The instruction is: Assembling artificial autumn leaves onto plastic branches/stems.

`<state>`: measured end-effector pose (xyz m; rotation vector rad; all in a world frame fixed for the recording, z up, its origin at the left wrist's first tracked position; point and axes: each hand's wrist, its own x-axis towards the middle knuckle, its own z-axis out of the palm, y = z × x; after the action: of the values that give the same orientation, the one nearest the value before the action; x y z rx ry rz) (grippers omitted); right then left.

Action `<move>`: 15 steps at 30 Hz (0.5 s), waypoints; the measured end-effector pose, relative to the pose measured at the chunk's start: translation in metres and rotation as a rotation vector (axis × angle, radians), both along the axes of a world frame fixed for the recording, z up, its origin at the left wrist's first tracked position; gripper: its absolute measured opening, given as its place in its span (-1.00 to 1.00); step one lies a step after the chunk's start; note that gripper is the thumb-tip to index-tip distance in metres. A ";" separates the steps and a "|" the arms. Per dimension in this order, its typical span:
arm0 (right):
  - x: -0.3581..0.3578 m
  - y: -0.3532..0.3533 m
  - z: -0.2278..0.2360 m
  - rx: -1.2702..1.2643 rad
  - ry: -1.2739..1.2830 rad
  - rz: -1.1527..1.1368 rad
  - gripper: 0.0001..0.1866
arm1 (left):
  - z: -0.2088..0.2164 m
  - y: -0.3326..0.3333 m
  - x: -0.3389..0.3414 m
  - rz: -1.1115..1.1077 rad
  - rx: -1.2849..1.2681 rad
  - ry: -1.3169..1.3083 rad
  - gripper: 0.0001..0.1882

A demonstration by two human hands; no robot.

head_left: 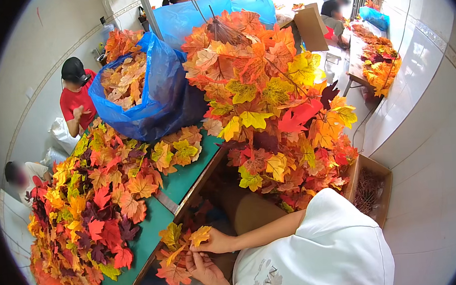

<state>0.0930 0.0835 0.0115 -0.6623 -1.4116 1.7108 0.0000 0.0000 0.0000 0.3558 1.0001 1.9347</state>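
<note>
My right hand (218,242) pinches an orange-yellow artificial maple leaf (200,236) near its base. Just below it, my left hand (205,268) is closed, its fingertips meeting the right ones at the stem. More leaves hang beside the hands: a yellow-green leaf (171,235) and a peach-orange leaf (174,272). Whether these are joined to the held leaf I cannot tell. Both hands are over my lap, beside the edge of a green-topped table (154,226).
Loose maple leaves (101,195) cover much of the table. A blue plastic bag (145,111) of leaves stands at its far end. A tall leaf pile (273,101) rises ahead, with a cardboard box (383,176) of thin stems at right. Several people sit nearby, including one in red (77,98).
</note>
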 end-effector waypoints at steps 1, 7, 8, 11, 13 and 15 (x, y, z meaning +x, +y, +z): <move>0.000 0.001 0.000 -0.013 0.026 -0.030 -0.70 | 0.002 0.000 0.000 -0.012 0.010 -0.009 -0.84; 0.003 -0.006 -0.004 0.042 0.005 -0.090 -0.72 | 0.008 -0.001 0.010 0.031 -0.024 -0.032 -0.87; 0.003 -0.005 -0.006 0.052 0.001 -0.095 -0.72 | 0.008 0.000 0.010 0.035 -0.028 -0.027 -0.87; 0.000 -0.004 -0.004 -0.042 0.074 -0.109 -0.73 | 0.006 0.000 0.005 0.011 -0.040 -0.009 -0.87; 0.000 -0.004 -0.004 0.021 0.060 -0.124 -0.74 | -0.001 0.003 0.002 0.014 -0.020 -0.014 -0.87; 0.000 -0.003 -0.004 0.028 0.042 -0.103 -0.74 | -0.004 0.003 0.000 0.014 -0.017 -0.022 -0.87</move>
<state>0.0935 0.0807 0.0070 -0.6681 -1.3472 1.6132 0.0002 0.0028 -0.0038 0.3184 1.0060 1.9374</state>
